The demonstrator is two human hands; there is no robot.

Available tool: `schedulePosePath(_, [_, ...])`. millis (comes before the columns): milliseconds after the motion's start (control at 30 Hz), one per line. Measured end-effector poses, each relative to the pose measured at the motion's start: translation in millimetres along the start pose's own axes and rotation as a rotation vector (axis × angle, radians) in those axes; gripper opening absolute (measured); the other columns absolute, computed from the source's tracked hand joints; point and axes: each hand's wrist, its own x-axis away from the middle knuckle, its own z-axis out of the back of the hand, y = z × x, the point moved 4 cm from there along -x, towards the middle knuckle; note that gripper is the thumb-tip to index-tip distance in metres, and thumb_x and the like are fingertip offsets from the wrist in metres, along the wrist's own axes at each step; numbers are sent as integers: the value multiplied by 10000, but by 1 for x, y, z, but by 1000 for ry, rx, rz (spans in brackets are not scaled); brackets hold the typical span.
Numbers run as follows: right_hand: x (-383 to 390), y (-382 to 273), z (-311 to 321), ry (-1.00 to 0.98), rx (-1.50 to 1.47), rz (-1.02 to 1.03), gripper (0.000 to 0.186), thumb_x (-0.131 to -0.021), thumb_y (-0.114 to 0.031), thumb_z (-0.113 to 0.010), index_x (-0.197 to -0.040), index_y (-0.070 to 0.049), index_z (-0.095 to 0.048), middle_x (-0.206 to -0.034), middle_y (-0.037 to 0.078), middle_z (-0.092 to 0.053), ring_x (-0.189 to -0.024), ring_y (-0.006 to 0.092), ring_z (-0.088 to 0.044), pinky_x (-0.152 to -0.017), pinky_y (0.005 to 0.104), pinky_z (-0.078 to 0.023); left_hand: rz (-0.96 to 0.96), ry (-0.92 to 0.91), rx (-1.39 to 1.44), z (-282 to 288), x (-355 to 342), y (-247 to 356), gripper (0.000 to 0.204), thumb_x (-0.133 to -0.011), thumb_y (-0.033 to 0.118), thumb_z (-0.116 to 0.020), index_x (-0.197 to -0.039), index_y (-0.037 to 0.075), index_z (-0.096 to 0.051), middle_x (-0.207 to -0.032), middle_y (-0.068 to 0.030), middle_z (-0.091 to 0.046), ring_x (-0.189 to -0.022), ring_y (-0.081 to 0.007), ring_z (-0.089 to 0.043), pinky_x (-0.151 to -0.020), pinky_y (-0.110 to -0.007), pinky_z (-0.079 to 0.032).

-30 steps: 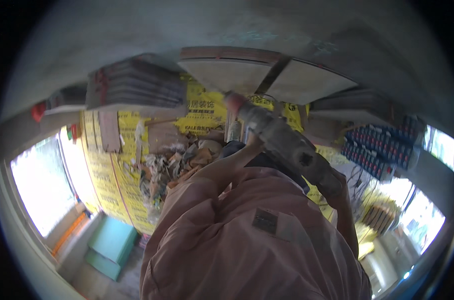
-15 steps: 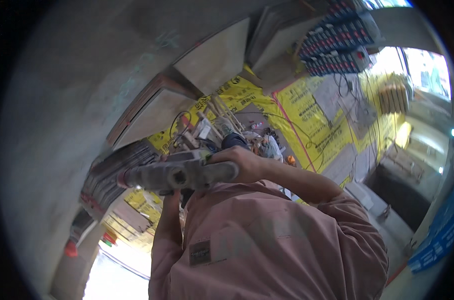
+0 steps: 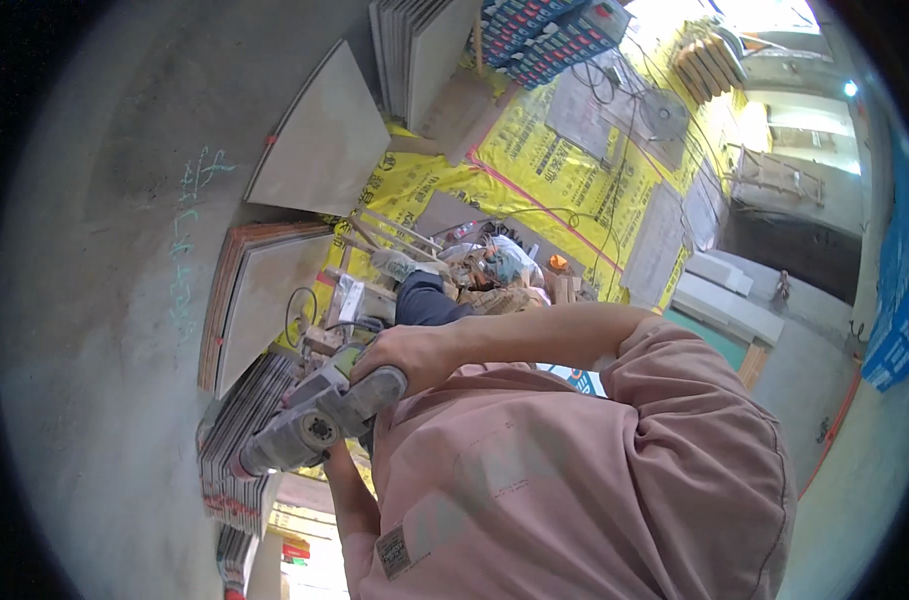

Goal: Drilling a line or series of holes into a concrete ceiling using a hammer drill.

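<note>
A dusty grey rotary hammer (image 3: pixel 319 425) with a green patch lies across in front of my chest, its nose angled down-left toward the stacked panels and the wall. My right hand (image 3: pixel 406 355) wraps round the rear grip, with its fingers partly behind the body. Under the front half, my left hand (image 3: pixel 338 462) meets the tool from below; most of its fingers are hidden by the housing. Any bit at the nose cannot be made out.
A concrete wall (image 3: pixel 104 270) rises on the left, with large panels (image 3: pixel 319 140) and stacked boards (image 3: pixel 249 430) leaning on it. Yellow sheeting (image 3: pixel 534 150) covers much of the floor, crossed by cables. Rubble and bags (image 3: pixel 499 265) lie ahead; blue boxes (image 3: pixel 554 45) are stacked beyond.
My view has turned, so the surroundings shift left and rotate. The rotary hammer now sits lower and tilts more steeply, nose down-left. Both hands stay with it.
</note>
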Motion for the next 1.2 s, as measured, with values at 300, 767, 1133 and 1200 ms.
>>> schedulePosePath(300, [-69, 21, -137, 3, 50, 9, 511, -625, -157, -858, -1110, -83, -713, -979, 165, -734, -939, 374, -701, -817, 464, -534, -81, -79, 62, 87, -11, -40, 198, -968, 272, -707, -1048, 113, -621, -1008, -53, -651, -939, -186, -604, -851, -355, -513])
schedulePosePath(767, [-152, -48, -242, 178, 77, 224, 438, -736, -220, -838, -1091, -26, -670, -934, 203, -721, -913, 407, -681, -818, 475, -522, -58, -38, 32, 226, -2, -57, 187, -986, 281, -697, -1017, 121, -606, -978, -45, -645, -899, -175, -594, -819, -348, -515])
schedulePosePath(1133, [-121, -106, -147, 110, 97, 361, 477, -832, -249, -746, -1280, -130, -638, -993, 187, -718, -933, 434, -666, -782, 526, -509, -87, 130, 21, 226, -20, 21, 187, -1000, 287, -690, -992, 127, -594, -955, -39, -639, -867, -166, -585, -793, -342, -517])
schedulePosePath(1200, [-121, -125, -135, 16, 162, 314, 465, -834, -207, -720, -1286, -135, -639, -1005, 181, -717, -909, 435, -667, -769, 523, -513, -114, 166, 77, 222, -28, 30, 188, -1002, 289, -689, -988, 128, -592, -950, -37, -638, -861, -164, -584, -788, -341, -517])
